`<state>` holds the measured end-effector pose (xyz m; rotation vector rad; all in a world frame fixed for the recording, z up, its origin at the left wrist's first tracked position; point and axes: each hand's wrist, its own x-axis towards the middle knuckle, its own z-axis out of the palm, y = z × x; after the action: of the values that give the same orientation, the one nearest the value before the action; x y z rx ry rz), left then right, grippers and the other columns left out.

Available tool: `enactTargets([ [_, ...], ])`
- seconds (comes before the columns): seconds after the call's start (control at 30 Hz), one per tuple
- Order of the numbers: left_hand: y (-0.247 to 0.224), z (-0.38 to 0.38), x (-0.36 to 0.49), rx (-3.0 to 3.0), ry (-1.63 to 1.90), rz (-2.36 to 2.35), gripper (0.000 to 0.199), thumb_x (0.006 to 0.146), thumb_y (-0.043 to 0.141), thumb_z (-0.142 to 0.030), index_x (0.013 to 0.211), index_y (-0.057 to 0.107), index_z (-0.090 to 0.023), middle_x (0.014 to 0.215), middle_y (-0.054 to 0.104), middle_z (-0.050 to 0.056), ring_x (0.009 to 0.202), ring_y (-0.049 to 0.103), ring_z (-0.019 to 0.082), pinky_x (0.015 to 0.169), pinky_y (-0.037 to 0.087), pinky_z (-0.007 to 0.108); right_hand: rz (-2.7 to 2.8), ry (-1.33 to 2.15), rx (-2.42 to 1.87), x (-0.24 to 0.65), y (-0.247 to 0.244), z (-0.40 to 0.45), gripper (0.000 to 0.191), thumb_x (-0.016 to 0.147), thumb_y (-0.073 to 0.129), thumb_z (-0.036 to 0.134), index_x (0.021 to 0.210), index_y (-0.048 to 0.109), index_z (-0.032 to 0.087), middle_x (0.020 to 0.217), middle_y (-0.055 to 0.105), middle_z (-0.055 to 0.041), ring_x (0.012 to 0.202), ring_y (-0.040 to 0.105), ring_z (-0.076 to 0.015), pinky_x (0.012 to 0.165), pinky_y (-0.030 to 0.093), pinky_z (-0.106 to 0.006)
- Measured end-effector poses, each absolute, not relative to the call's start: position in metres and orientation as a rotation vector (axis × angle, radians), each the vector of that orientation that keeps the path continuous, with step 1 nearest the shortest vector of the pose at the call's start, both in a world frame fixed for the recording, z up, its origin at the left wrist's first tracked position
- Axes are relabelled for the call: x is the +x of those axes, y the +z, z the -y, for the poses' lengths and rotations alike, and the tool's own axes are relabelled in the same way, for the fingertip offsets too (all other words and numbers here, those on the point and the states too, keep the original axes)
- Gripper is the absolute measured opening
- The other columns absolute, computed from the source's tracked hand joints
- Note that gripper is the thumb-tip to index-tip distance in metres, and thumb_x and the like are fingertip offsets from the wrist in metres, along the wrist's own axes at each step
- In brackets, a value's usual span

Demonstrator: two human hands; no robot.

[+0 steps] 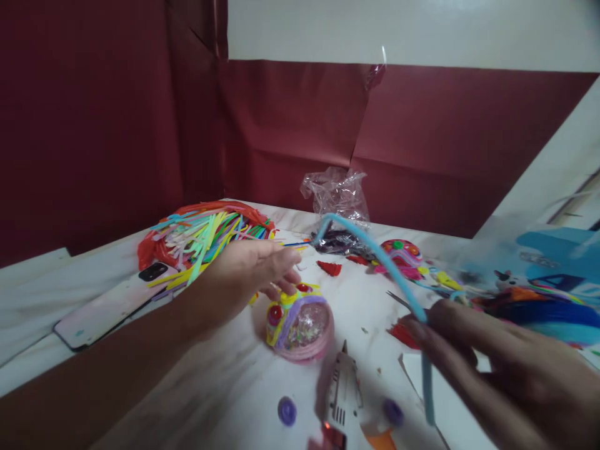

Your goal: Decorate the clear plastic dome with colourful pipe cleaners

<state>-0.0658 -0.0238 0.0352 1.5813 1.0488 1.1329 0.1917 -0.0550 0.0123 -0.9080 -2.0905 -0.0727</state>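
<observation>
A light blue pipe cleaner (389, 262) rises in a bent arc from my right hand (492, 362), whose thumb and fingers pinch it above its lower end. Thin dark scissor-like tips show beside those fingers. My left hand (262, 269) is held palm up with its fingers apart, above a round pink, yellow and purple craft piece (300, 322) with red gems and a clear dome. The far end of the blue pipe cleaner is near the left fingertips and does not visibly rest in them. A glue gun (344, 387) lies below the craft piece.
Colourful pipe cleaners (210, 234) and a phone (112, 300) lie at left. Behind stands a clear plastic bag (340, 194). A second decorated piece (400, 253), red scraps (329, 268), purple discs (287, 410) and a blue bundle (548, 312) are around the table.
</observation>
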Motion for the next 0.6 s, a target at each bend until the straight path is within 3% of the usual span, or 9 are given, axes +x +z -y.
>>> enactTargets([
  [0.1,0.055,0.026,-0.051,1.367,1.216,-0.918,0.035,0.075,0.060,-0.047,0.082,0.061,-0.013,0.072,0.064,0.004,0.055,0.059,0.013,0.042,0.040,0.018,2.320,-0.439,-0.664,0.176,0.018,0.059,0.034,0.102,0.031,0.018,0.072,0.049,0.016,0.064,0.048,-0.0028,0.050,0.048,-0.0149,0.044,0.031,-0.027],
  [0.2,0.065,0.027,-0.046,1.190,1.243,-0.783,0.011,0.081,0.054,-0.020,0.074,0.058,-0.012,0.056,0.053,-0.001,0.039,0.042,0.003,0.034,0.028,0.012,2.376,-0.442,-0.655,0.167,0.023,0.060,0.035,0.101,0.029,0.016,0.073,0.050,0.015,0.066,0.047,-0.0026,0.053,0.048,-0.0156,0.046,0.030,-0.028],
  [0.3,0.066,0.031,-0.051,0.990,1.254,-0.716,0.018,0.080,0.049,-0.012,0.063,0.052,-0.013,0.046,0.042,-0.005,0.035,0.035,0.002,0.032,0.028,0.010,2.381,-0.297,-0.701,0.166,0.025,0.057,0.036,0.101,0.029,0.019,0.073,0.052,0.015,0.068,0.047,-0.0021,0.054,0.047,-0.0150,0.046,0.031,-0.026],
  [0.47,0.062,0.041,-0.073,0.816,1.388,-0.613,0.021,0.085,0.040,-0.010,0.070,0.054,-0.011,0.054,0.047,-0.003,0.037,0.040,0.002,0.031,0.035,0.010,2.339,0.126,-0.824,0.178,0.018,0.048,0.029,0.098,0.038,0.026,0.075,0.054,0.017,0.066,0.050,-0.0002,0.053,0.048,-0.0131,0.047,0.035,-0.022],
  [0.6,0.056,0.048,-0.097,0.739,1.587,-0.702,0.030,0.089,0.034,-0.010,0.069,0.056,-0.013,0.052,0.048,-0.003,0.035,0.043,0.002,0.032,0.039,0.009,2.242,0.459,-0.928,0.188,0.011,0.038,0.040,0.098,0.042,0.042,0.072,0.056,0.016,0.058,0.048,-0.0003,0.050,0.045,-0.0136,0.044,0.035,-0.019],
])
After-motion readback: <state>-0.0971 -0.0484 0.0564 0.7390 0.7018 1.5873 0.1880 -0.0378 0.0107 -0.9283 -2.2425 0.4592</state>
